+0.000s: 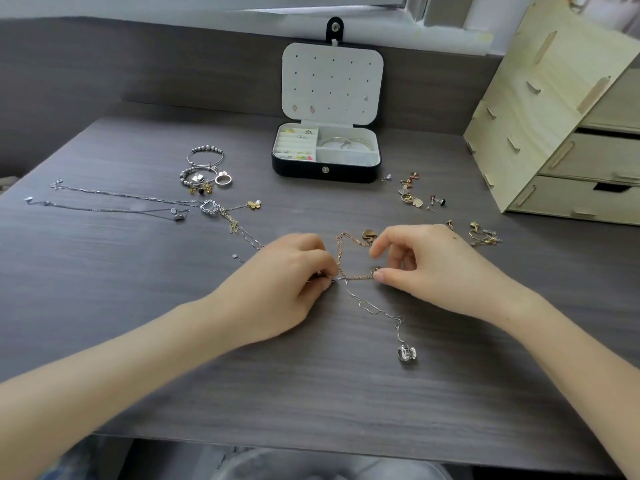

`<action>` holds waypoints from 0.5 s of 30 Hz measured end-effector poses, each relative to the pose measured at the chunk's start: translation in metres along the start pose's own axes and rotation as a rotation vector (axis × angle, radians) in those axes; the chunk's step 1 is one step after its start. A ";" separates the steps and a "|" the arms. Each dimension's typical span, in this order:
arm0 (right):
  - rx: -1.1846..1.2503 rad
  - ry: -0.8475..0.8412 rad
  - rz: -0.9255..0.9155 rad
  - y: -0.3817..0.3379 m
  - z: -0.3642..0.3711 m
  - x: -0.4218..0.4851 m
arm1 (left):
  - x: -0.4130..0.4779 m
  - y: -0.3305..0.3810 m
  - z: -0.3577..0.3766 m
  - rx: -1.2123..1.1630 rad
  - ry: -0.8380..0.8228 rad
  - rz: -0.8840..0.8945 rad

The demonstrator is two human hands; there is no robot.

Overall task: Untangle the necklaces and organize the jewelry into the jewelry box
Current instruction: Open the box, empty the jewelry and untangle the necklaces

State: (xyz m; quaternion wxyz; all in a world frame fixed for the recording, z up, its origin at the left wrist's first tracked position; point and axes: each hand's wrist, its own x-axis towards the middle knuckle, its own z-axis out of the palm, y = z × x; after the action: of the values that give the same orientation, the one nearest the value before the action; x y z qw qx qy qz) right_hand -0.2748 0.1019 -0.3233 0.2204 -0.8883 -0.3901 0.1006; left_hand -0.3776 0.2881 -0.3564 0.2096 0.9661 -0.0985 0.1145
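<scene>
A rose-gold chain [341, 258] with a heart pendant [369, 234] lies tangled with a thin silver chain [374, 306] that ends in a round silver charm [407, 353]. My left hand [291, 275] pinches the silver chain at the knot. My right hand [426, 265] pinches the rose-gold chain just right of the knot, index finger raised. The black jewelry box [325, 169] stands open at the back, with rings and hoops inside and a few studs on its white lid.
Two silver necklaces [121, 202] lie stretched at the left, beside beaded bracelets and a ring [206, 169]. Loose earrings [415, 195] and a gold tangle [483, 235] sit at the right. A wooden drawer unit [561, 133] stands at the far right.
</scene>
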 end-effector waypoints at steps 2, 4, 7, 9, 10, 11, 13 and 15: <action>-0.044 0.011 -0.038 -0.006 -0.001 -0.005 | -0.001 -0.002 0.001 0.007 0.004 -0.007; -0.085 -0.042 -0.061 -0.012 -0.002 -0.010 | -0.001 -0.004 0.001 0.008 0.015 0.007; -0.211 -0.129 -0.068 -0.018 -0.001 -0.016 | -0.004 -0.005 0.001 0.030 0.013 0.054; -0.225 -0.111 -0.080 -0.017 -0.001 -0.021 | -0.008 -0.005 0.000 0.040 0.003 0.084; -0.211 -0.100 -0.094 -0.016 -0.003 -0.024 | -0.009 -0.005 0.000 0.039 0.001 0.090; -0.178 -0.102 -0.112 -0.013 -0.005 -0.027 | -0.010 -0.006 -0.001 0.038 0.005 0.094; -0.061 -0.169 -0.157 -0.008 -0.012 -0.031 | -0.009 -0.007 0.000 0.039 0.018 0.103; 0.048 -0.307 -0.187 -0.004 -0.020 -0.034 | -0.006 -0.010 0.002 0.048 0.024 0.114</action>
State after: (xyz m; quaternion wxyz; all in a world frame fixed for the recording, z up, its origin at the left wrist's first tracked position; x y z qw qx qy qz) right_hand -0.2936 0.0729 -0.3030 0.1880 -0.8169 -0.4974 0.2236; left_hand -0.3811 0.2967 -0.3633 0.1807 0.9621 -0.1483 0.1401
